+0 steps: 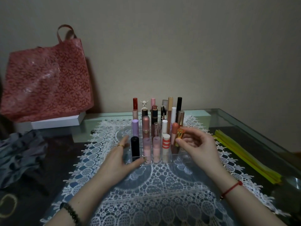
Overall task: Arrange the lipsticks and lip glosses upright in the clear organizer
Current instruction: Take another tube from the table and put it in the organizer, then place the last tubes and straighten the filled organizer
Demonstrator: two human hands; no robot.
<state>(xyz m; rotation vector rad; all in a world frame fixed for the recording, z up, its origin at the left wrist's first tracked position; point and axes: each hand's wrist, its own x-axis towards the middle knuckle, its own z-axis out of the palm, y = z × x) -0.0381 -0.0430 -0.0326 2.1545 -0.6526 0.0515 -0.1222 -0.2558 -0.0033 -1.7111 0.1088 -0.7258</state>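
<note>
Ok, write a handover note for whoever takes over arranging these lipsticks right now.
Left hand: open, resting at the front left corner of the clear organizer.
Right hand: fingers pinch a gold lipstick, tilted, just above the front right slot.
Done: the other tubes stand upright in the organizer. The front row holds a black tube, two pink tubes and a red-striped tube.
Left: lower the gold lipstick upright into the front right slot, which looks empty.

Organizer (pixel 172 156) on lace mat (pixel 156 185); bag (pixel 47 75) behind, left.
</note>
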